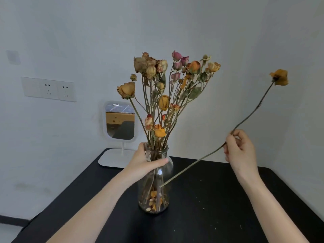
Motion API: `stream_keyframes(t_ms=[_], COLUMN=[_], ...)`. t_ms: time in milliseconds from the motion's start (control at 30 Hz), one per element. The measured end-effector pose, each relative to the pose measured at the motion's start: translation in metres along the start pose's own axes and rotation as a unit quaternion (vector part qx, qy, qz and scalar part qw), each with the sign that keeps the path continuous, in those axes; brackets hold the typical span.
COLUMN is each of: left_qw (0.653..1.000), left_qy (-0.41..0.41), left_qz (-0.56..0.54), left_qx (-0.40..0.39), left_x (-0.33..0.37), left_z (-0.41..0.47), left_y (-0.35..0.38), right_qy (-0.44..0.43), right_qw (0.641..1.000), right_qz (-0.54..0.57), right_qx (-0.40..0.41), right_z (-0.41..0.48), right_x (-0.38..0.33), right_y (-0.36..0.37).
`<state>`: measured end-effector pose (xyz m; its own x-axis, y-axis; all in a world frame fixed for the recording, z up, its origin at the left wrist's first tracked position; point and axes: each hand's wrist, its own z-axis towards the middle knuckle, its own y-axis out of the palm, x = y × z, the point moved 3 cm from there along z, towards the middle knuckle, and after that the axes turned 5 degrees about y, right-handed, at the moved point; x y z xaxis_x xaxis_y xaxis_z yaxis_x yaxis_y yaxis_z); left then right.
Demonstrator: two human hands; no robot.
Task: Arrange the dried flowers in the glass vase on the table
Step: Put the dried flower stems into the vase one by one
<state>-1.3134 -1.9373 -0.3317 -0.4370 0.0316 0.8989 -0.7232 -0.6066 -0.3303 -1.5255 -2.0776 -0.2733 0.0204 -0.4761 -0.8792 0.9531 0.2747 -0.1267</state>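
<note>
The glass vase (pixel 169 174) stands mid-table (pixel 219 199), already crowded with dried roses (pixel 163 95). The left hand (pixel 145 162) has its fingers (pixel 161 162) clamped round the neck. At three o'clock from the vase, the right hand (pixel 240 149) pinches a single orange rose (pixel 280 77) mid-stem. Its bloom points to two o'clock and its cut end is outside the vase, against the body. This stem seems about to go in: lift the cut end over the rim, then thread it down among the others.

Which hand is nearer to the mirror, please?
Left. The left hand grips the vase by its neck, just right of the mirror and in front of it. The right hand pinches a loose stem farther right, beyond the vase.
</note>
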Motion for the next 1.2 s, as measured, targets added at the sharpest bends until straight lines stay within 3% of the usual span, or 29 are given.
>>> stream_keyframes(t_ms=[133, 333, 467, 600, 700, 1033, 1200], left_qw=[0.998, 0.999, 0.977, 0.999, 0.998, 0.998, 0.996], left_qy=[0.002, 0.014, 0.072, 0.029, 0.024, 0.047, 0.042], left_qz=[-0.039, 0.025, 0.175, -0.001, -0.022, 0.007, -0.027], left_qx=[-0.057, 0.024, 0.097, -0.014, -0.053, 0.041, 0.077], left_x=[-0.005, 0.003, 0.007, 0.004, -0.003, -0.002, -0.007], left_z=[-0.004, -0.006, -0.009, -0.014, -0.015, -0.004, 0.002], left_y=[-0.007, -0.009, -0.001, -0.001, -0.001, 0.007, 0.016], right_qy=[0.003, 0.003, 0.000, -0.003, -0.014, -0.118, -0.196], right_qw=[1.000, 1.000, 1.000, 1.000, 0.999, 0.984, 0.966], right_qz=[-0.008, -0.009, -0.008, 0.016, 0.038, 0.098, 0.100], right_qx=[-0.004, -0.006, -0.006, 0.010, 0.025, 0.090, 0.134], right_z=[-0.002, -0.005, -0.008, -0.010, -0.011, -0.011, -0.009], right_x=[0.000, 0.002, -0.002, -0.005, -0.009, -0.038, -0.060], right_y=[0.003, 0.007, 0.010, 0.010, 0.008, 0.002, -0.006])
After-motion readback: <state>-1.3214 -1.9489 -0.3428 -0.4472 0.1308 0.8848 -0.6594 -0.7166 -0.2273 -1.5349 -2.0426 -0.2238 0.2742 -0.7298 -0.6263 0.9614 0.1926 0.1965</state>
